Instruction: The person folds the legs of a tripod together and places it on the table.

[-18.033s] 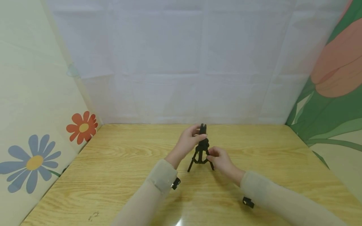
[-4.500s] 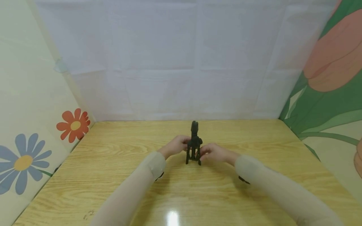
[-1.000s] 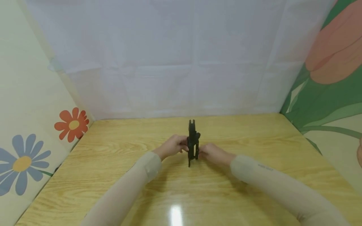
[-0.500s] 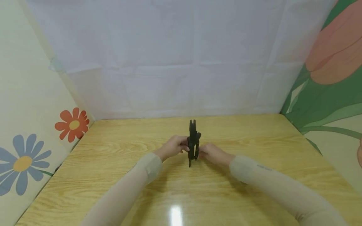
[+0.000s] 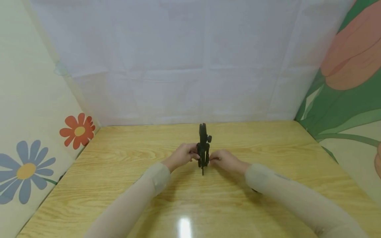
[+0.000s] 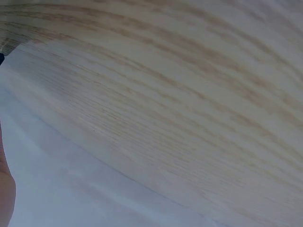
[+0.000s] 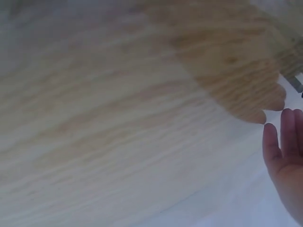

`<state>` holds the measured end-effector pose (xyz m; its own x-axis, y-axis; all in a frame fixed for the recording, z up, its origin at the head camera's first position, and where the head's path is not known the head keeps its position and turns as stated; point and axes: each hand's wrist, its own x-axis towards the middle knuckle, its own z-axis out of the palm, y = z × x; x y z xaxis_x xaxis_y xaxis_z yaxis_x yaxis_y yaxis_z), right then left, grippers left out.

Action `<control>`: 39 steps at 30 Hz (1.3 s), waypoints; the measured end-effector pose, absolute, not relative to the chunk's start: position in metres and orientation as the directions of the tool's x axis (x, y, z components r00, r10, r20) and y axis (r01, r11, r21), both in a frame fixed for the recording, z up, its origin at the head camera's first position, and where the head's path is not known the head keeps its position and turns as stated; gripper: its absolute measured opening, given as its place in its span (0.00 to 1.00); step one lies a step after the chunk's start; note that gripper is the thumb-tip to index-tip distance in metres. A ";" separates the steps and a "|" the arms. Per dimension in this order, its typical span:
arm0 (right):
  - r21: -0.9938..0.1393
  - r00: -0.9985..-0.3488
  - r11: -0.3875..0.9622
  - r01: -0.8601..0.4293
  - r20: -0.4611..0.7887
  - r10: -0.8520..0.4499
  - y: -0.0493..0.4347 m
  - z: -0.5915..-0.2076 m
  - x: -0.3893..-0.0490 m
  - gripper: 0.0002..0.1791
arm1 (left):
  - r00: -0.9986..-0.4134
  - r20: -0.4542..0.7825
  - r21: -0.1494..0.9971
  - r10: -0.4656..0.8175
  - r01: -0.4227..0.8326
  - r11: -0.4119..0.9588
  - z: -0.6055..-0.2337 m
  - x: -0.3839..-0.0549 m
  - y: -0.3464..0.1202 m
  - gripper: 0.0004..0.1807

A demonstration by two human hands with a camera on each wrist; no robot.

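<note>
A small black tripod (image 5: 203, 145) with a two-pronged top and a side knob stands upright on the table in the head view. Its legs are drawn close together, one pointing toward me. From the left, my left hand (image 5: 182, 154) pinches the tripod at leg height between thumb and fingers. On the other side, my right hand (image 5: 225, 160) has its fingertips right beside a leg; contact is hard to make out. In the right wrist view, the right hand's fingers (image 7: 289, 137) look fairly straight. Only an edge of the left hand (image 6: 5, 194) shows in the left wrist view.
The wood-grain table (image 5: 119, 165) has a white sheet (image 5: 160, 62) hanging behind it. Flower-patterned panels (image 5: 18, 99) stand on both sides. A bright light reflection (image 5: 185, 226) lies near the front of the tabletop.
The tripod's widely spread legs have been folded inward. My left hand has come down from the top to the legs. In the last half second the tripod has turned slightly.
</note>
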<state>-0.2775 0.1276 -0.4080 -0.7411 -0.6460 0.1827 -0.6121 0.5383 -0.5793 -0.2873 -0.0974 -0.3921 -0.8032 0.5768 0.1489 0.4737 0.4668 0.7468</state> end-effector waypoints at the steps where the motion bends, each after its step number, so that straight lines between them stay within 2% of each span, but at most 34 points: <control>1: -0.579 -0.743 0.539 -0.612 0.187 -0.643 0.129 -0.408 -0.277 0.06 | -0.808 0.150 0.748 0.570 0.470 0.469 -0.392 -0.287 -0.097 0.09; 11: -0.672 -0.801 0.538 -0.508 0.139 -0.582 0.139 -0.404 -0.272 0.09 | -0.803 0.183 0.726 0.567 0.499 0.473 -0.392 -0.282 -0.095 0.09; 16: -0.677 -0.806 0.536 -0.503 0.145 -0.573 0.140 -0.404 -0.271 0.09 | -0.813 0.201 0.698 0.547 0.510 0.502 -0.392 -0.278 -0.095 0.05; 26: -0.690 -0.830 0.549 -0.472 0.137 -0.541 0.142 -0.401 -0.265 0.08 | -0.830 0.234 0.681 0.506 0.511 0.524 -0.394 -0.264 -0.088 0.06; 39: -0.682 -0.811 0.533 -0.501 0.156 -0.563 0.141 -0.401 -0.261 0.07 | -0.858 0.270 0.678 0.436 0.491 0.546 -0.396 -0.251 -0.080 0.03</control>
<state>-0.2605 0.1408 -0.4012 -0.8114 -0.5633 0.1562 -0.5010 0.5326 -0.6822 -0.2511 -0.0803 -0.3957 -0.8584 0.4358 0.2704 0.4911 0.5464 0.6784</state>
